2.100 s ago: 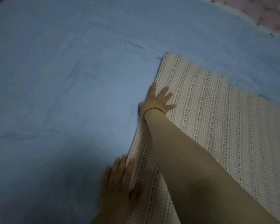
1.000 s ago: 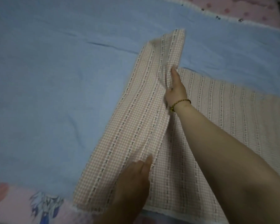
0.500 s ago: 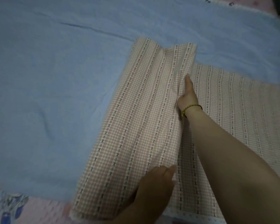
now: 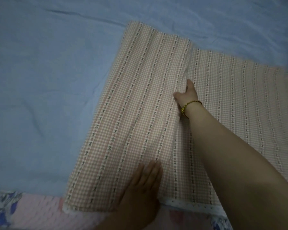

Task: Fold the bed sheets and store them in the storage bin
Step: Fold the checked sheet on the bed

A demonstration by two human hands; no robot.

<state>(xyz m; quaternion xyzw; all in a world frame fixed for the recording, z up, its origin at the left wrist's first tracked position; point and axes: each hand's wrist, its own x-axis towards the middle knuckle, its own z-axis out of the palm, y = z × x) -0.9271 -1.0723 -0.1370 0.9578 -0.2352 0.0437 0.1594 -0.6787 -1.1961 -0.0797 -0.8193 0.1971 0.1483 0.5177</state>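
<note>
A pink checked bed sheet (image 4: 239,100) with dotted stripes lies on a blue sheet (image 4: 48,80). Its left part is folded over as a flap (image 4: 131,113) onto the rest. My left hand (image 4: 143,188) lies flat on the flap's near end, fingers straight, pressing it down. My right hand (image 4: 188,95) is at the flap's right edge in the middle. Its fingers are tucked under the fabric, its thumb lies on top, and it holds the edge. A braided bracelet sits on that wrist.
The blue sheet spreads wide to the left and far side, with a few creases. Along the near edge lies pink bedding (image 4: 40,211) with a blue cartoon print (image 4: 2,206). A white lace hem (image 4: 198,208) runs along the checked sheet's near side.
My hands lifted the sheet's left edge and carried it rightward over the rest. The flap has now settled flatter, and my left hand has gone from gripping it to lying flat on it.
</note>
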